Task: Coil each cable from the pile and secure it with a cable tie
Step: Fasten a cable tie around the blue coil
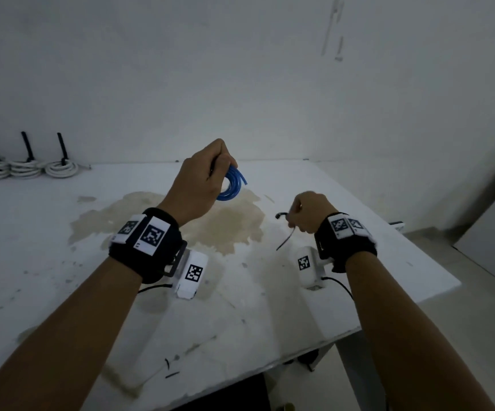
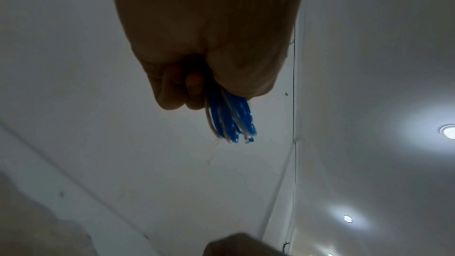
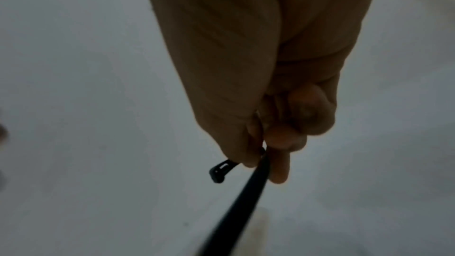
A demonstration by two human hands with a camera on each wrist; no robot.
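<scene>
Table: I work over a white, stained tabletop [image 1: 62, 232]; a brownish blotch spreads across its middle, under both my hands.
Finished coils: three white coiled cables with upright black ties [image 1: 26, 167] sit in a row at the far left edge by the wall, well apart from my hands. I judge them parked there as done work, out of the way.
Left hand: my left hand [image 1: 201, 182] is raised above the table, fingers curled tight round one side of the coil; the left wrist view shows the strands bunched between thumb and fingers [image 2: 194, 89]. I judge that grip is what stops the loops from springing open.
Blue cable: the translucent blue cable wound into a small coil [image 1: 232, 185] hangs from that hand, clear of the table, its free side facing my right.
Right hand: my right hand [image 1: 308, 215] is lower and near, fingers closed in a pinch.
Cable tie: the thin black plastic cable tie [image 1: 284, 232] is pinched just behind its head, which pokes out to the left, tail trailing down toward the table. Held so, I judge the tail is free to thread through the coil.
Scraps: small black offcuts [image 1: 170, 369] lie near the front edge.
</scene>
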